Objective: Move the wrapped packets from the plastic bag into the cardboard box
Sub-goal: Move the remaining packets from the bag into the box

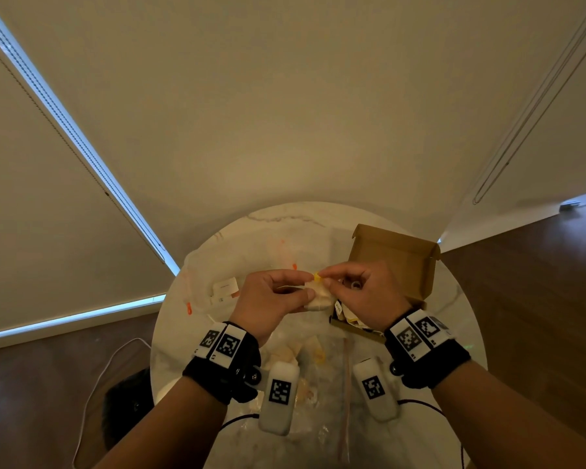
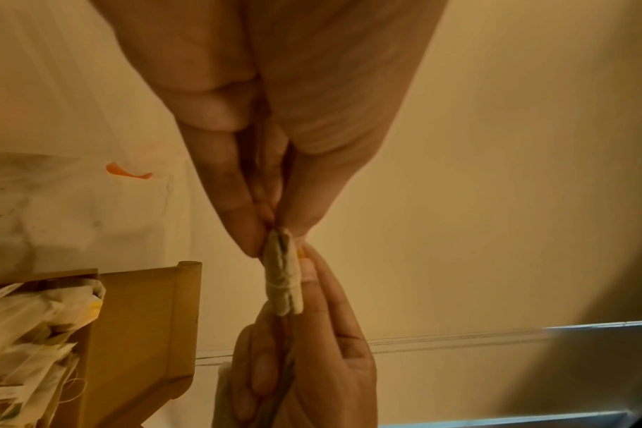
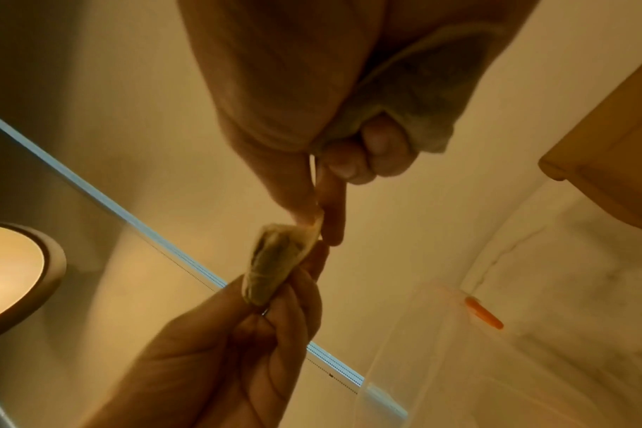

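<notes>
A small pale wrapped packet (image 1: 315, 296) with a yellow tag (image 1: 316, 275) hangs above the round table, held by both hands. My left hand (image 1: 309, 285) pinches its body between thumb and fingers (image 2: 239, 231). My right hand (image 1: 325, 279) pinches the tag end (image 3: 317, 220), and its curled fingers keep a second packet (image 3: 411, 95) against the palm. The open cardboard box (image 1: 396, 262) stands just right of the hands with several packets (image 2: 26, 333) inside. The clear plastic bag (image 1: 318, 367) lies under my wrists with packets in it.
Another clear bag (image 1: 210, 275) with orange marks and a white label lies at the table's left. The marble table (image 1: 285, 221) ends close behind the box. A white cable (image 1: 92, 384) and a dark object (image 1: 126, 407) are on the wooden floor, left.
</notes>
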The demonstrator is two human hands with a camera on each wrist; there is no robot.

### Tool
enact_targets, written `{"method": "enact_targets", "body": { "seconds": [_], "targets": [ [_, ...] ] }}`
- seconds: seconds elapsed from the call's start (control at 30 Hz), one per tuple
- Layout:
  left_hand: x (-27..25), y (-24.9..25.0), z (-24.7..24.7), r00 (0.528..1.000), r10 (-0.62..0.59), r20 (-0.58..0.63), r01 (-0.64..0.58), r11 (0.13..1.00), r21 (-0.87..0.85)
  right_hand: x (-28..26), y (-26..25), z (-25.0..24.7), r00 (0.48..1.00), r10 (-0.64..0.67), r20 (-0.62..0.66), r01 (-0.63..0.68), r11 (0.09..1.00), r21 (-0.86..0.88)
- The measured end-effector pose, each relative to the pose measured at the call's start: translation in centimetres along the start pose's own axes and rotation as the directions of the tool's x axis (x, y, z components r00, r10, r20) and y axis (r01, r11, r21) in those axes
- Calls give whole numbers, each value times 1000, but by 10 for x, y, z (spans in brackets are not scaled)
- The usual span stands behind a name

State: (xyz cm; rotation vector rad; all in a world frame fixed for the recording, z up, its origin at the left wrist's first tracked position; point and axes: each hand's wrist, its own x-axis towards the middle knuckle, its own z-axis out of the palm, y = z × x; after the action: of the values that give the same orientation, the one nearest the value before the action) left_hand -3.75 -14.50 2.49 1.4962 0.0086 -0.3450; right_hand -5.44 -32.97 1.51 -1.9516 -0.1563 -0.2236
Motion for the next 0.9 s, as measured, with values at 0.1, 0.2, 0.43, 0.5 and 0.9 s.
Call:
{"method": "enact_targets", "body": {
  "seconds": [0.1,0.2,0.43,0.5,0.9],
  "targets": [
    [1,1,3,1000,-10,-4,10,1000,-14,1,1,-2,1000,12,-14,-13,1000,-5],
    [4,2,5,998,-56,-28,54,996,-76,1,-1,-2,1000,3,5,-3,1000,-14],
    [10,3,7,992,-98,-86,94,994,-48,4,-1,-2,982,128,136,-162,946,282],
    [11,2,4,991,-84,-106,80,996,-38,4,0,-6,951,207,229,-286,869,404],
    [9,-6,-6,991,94,-99,-79,987,141,-6,-16,-17,974,107,199,-137,979,148]
  ]
}}
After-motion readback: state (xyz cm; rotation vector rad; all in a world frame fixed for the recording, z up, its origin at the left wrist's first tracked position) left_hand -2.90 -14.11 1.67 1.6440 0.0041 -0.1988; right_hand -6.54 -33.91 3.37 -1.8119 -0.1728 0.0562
